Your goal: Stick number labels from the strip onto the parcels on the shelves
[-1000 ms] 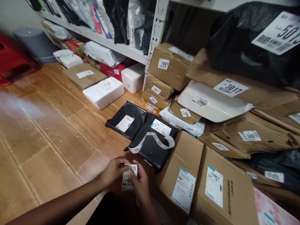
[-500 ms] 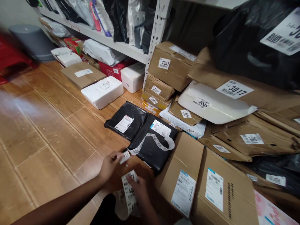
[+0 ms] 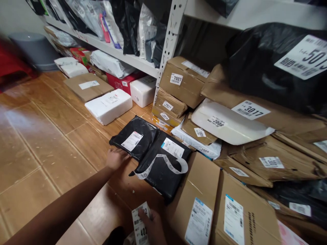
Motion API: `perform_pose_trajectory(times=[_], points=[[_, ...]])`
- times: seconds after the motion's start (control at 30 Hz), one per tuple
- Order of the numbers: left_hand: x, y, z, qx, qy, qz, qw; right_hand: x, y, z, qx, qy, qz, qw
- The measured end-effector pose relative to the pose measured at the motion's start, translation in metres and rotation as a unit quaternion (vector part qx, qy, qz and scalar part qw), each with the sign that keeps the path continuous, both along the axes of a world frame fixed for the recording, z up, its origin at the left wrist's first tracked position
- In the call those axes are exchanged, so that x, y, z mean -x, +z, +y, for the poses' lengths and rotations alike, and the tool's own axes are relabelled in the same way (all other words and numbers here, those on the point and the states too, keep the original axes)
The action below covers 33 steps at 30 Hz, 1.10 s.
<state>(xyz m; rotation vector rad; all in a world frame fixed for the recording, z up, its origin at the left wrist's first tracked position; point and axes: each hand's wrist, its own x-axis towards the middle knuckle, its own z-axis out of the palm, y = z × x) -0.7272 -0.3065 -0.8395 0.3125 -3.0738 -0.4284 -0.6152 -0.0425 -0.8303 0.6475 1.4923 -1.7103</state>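
My left hand (image 3: 117, 159) is at the near edge of a flat black plastic parcel (image 3: 148, 131) lying on the floor. Its fingers are curled and partly hidden; what they hold, if anything, does not show. In my right hand (image 3: 154, 226), low in the middle, is a strip of white printed number labels (image 3: 140, 223), pinched under the thumb. A second black parcel (image 3: 163, 183) adjoins the first on its right. Across its top lies a loose curling label strip (image 3: 145, 173). Both black parcels bear white shipping labels.
Two cardboard boxes (image 3: 198, 180) lie right of the black parcels. Behind them, numbered cartons (image 3: 178, 92) are piled below a white metal rack (image 3: 168, 41). A white parcel (image 3: 108, 106) and a flat brown box (image 3: 88, 90) rest on the wooden floor (image 3: 22, 143) farther left.
My left hand has moved forward and slightly left to the first black parcel's edge. The small label in its fingers is out of sight. My right hand still grips the label strip, a little lower.
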Motion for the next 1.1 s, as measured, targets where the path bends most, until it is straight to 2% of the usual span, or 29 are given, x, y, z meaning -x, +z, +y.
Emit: perform_pose_trajectory(times=[0.17, 0.33, 0.43, 0.57, 0.7, 0.77, 0.87, 0.93, 0.97, 1.03, 1.1], points=[[0.008, 0.012, -0.003, 0.056, 0.032, -0.045, 0.997, 0.001, -0.005, 0.004, -0.005, -0.032, 0.009, 0.999], [0.026, 0.024, -0.008, 0.139, -0.02, -0.019, 0.99, 0.003, 0.005, 0.004, 0.011, -0.041, 0.021, 0.999], [0.039, 0.027, -0.014, 0.152, -0.031, -0.076, 0.985, 0.006, 0.008, 0.003, 0.027, -0.039, 0.031, 0.998], [0.056, 0.034, -0.032, 0.145, -0.111, -0.163, 0.97, 0.012, 0.009, 0.007, 0.024, -0.038, 0.051, 0.998], [0.066, 0.047, -0.039, 0.13, -0.177, -0.217, 0.951, 0.021, 0.007, 0.015, 0.0, -0.08, 0.082, 0.993], [0.068, 0.056, -0.026, 0.099, -0.176, -0.214, 0.956, 0.032, 0.009, 0.018, 0.004, -0.1, 0.089, 0.991], [0.067, 0.071, 0.021, -0.003, -0.148, -0.094, 0.984, 0.058, 0.025, 0.022, 0.036, -0.12, 0.098, 0.987], [0.065, 0.077, 0.061, -0.117, -0.118, -0.01, 0.986, 0.083, 0.046, 0.026, 0.076, -0.128, 0.12, 0.982], [0.063, 0.078, 0.08, -0.155, -0.084, -0.001, 0.984, 0.096, 0.06, 0.029, 0.102, -0.128, 0.131, 0.978], [0.061, 0.081, 0.108, -0.208, -0.069, -0.056, 0.974, 0.121, 0.09, 0.04, 0.153, -0.131, 0.15, 0.968], [0.06, 0.087, 0.123, -0.244, -0.043, -0.084, 0.965, 0.138, 0.116, 0.058, 0.171, -0.143, 0.153, 0.963]])
